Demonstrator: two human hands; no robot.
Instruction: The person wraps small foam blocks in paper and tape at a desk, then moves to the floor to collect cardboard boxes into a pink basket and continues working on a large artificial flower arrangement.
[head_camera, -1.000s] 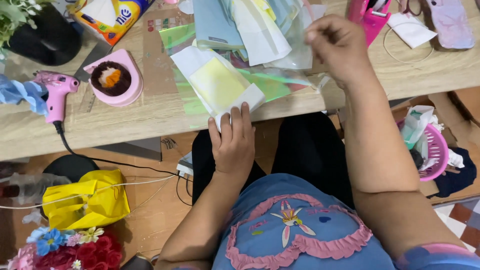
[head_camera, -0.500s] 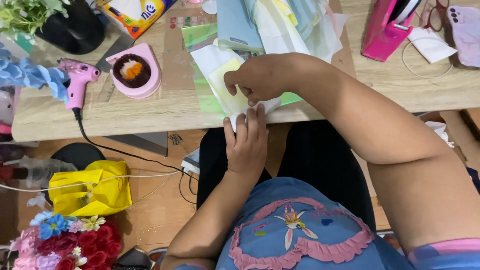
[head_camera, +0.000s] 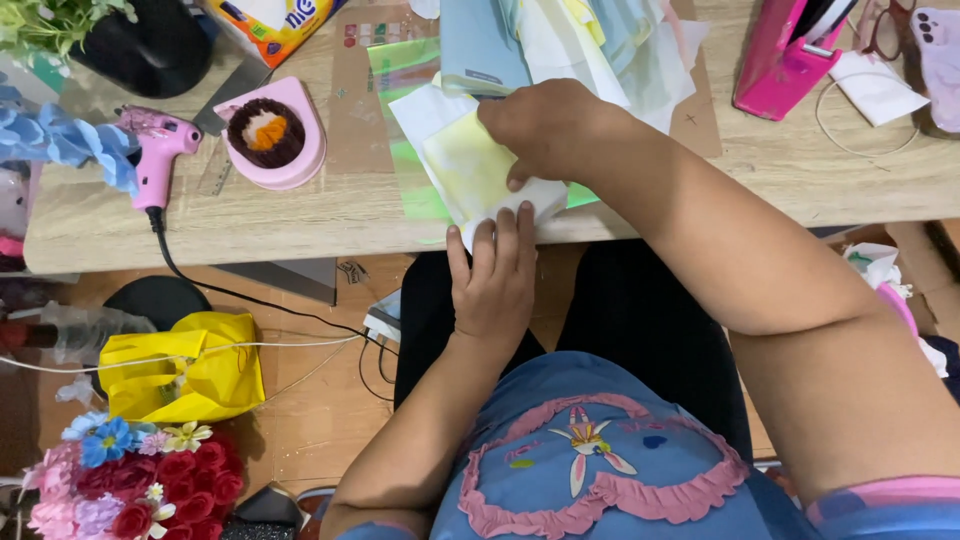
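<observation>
Tabletop (head_camera: 300, 215) edge: your left hand (head_camera: 493, 285) lies flat under the sheet (head_camera: 470, 165), right hand (head_camera: 545, 130) pinching it, so crease slowly, corners aligned.

Bare wood is showing along the near edge of the table (head_camera: 300, 225), between the pink glue gun (head_camera: 155, 150) and the pale yellow sheet (head_camera: 470, 170), giving the widest open strip for a hand. The glue gun's black cord (head_camera: 215, 290) is hanging off that edge towards the floor. The pink round dish (head_camera: 272, 132) is sitting just behind the strip, close to the glue gun. Farther back, a loose pile of pastel paper sheets (head_camera: 590, 40) is covering the middle. The right forearm (head_camera: 720, 240) is crossing the table edge diagonally, blocking the way from the right. Beyond it, more bare wood is lying open towards the pink tape dispenser (head_camera: 785, 60) and a thin wire loop (head_camera: 850, 125).
</observation>
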